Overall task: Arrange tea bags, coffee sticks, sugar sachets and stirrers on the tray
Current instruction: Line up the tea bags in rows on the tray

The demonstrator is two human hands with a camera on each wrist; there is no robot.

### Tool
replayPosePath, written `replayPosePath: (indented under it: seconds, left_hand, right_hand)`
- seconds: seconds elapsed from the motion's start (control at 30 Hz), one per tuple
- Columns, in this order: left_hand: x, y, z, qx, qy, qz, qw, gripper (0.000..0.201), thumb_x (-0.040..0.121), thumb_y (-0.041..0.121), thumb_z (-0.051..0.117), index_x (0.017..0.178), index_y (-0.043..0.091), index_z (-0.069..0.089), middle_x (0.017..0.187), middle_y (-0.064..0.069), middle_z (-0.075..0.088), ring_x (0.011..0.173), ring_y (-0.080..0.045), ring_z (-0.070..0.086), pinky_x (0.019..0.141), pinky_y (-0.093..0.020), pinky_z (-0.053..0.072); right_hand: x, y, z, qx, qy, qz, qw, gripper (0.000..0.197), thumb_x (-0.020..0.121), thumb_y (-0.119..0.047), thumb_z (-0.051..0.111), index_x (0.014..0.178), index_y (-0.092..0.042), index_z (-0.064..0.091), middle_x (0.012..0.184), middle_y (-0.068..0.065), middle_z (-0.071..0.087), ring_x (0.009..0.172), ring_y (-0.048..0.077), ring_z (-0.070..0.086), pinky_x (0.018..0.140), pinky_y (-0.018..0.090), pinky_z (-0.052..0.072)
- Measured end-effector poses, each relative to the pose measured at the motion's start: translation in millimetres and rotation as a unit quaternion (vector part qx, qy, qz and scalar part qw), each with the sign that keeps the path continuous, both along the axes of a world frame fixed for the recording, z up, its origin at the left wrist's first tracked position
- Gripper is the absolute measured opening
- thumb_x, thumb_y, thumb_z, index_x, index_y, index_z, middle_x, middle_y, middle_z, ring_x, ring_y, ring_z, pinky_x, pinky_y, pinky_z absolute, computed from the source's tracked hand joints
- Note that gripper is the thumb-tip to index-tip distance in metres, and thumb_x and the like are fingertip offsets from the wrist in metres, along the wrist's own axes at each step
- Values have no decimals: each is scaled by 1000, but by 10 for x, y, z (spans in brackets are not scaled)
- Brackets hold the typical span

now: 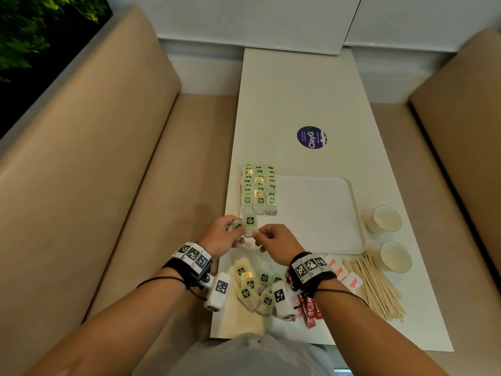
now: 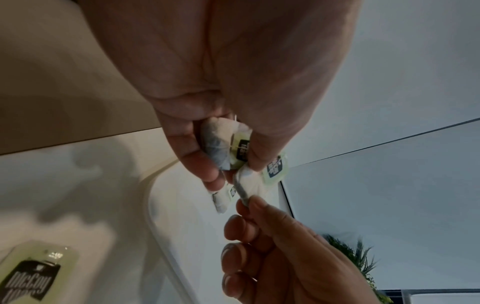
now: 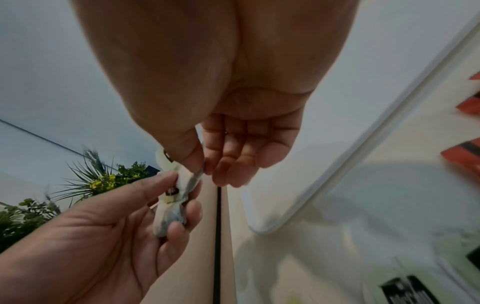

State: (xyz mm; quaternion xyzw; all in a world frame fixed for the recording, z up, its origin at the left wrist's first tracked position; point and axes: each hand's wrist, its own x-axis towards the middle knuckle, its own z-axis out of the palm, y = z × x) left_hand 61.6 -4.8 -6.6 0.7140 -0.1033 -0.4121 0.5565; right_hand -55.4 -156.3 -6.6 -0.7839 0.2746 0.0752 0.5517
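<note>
Green-tagged tea bags (image 1: 259, 189) lie in three rows on the white tray's (image 1: 322, 213) left edge, others (image 1: 254, 287) heaped nearer.

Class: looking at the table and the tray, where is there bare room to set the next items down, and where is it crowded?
The tray is bare from the rows of tea bags on its left to its right rim. The far table beyond the round sticker is bare too. The near end is crowded: loose tea bags, sugar sachets, stirrers.

Dim, soft-shadowed, edge-warped, blurry wrist views
</note>
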Motion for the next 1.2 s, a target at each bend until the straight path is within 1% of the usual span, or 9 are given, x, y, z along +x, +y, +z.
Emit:
replayPosePath:
  seconds: [0.3,0.4,0.5,0.6,0.73,0.87,1.03,1.1,1.2]
  left_hand:
    - [189,6,-147,53,32,72,995,17,101,5,52,93,9,68,99,-10,71,84,-21,67,74,-25,60]
    - [252,-1,-201,59,52,84,993,20,103,6,50,95,6,67,101,-12,70,87,-23,65,75,-27,58]
    - [299,-5,-266,67,55,94,992,19,103,3,48,101,0,66,92,-16,62,81,-21,62,76,-25,58]
    - [340,-13,-325,76,44,101,991,21,102,3,47,101,5,67,90,-16,60,84,-25,61,88,-36,56]
    - [401,-22,-351,84,32,107,990,22,101,5,49,109,10,70,84,-10,62,71,-18,59,72,-32,53]
    - [436,-16,-377,91,26,102,990,18,100,10,56,109,14,71,98,-12,73,82,-21,68,86,-41,59]
    - [437,-9,-395,88,0,88,992,12,97,10,63,103,17,71,89,-5,77,77,-17,70,77,-40,60]
    - [439,-3,-397,90,-21,73,993,12,94,9,67,98,19,72,86,-5,77,66,-12,66,64,-33,57]
    - [438,-11,-408,93,-33,67,993,14,91,8,71,101,18,71,90,-7,77,64,-10,63,59,-24,50]
  right_hand:
    - [377,-137,-227,-61,68,-5,996,38,101,-30,58,79,-3,72,75,5,74,65,17,66,67,26,52]
    - [496,-139,-286,-73,96,2,993,38,101,-27,57,68,-11,70,66,2,69,59,14,60,62,24,48]
    - [579,-149,-363,-67,107,-1,992,39,99,-23,56,62,-15,67,71,5,72,68,21,65,72,31,52]
    - [648,-168,-434,-50,114,-11,992,35,97,-20,57,68,-6,72,72,3,75,77,22,71,71,28,52]
    - [729,-189,-484,-47,126,-24,991,34,98,-19,57,76,-2,75,75,4,76,62,10,63,55,13,43]
    - [773,-196,-492,-49,133,-40,989,39,99,-22,57,71,-1,75,72,7,76,48,3,58,47,7,39]
    - [790,-194,-515,-43,141,-58,987,42,98,-24,58,68,-1,75,69,6,76,52,6,61,54,13,44]
    - [791,-184,-506,-44,141,-59,987,42,97,-25,59,67,-1,75,67,6,75,53,8,63,53,12,44]
    - [801,-195,-481,-56,143,-51,987,42,94,-29,61,65,-2,76,65,4,75,56,9,65,57,15,44]
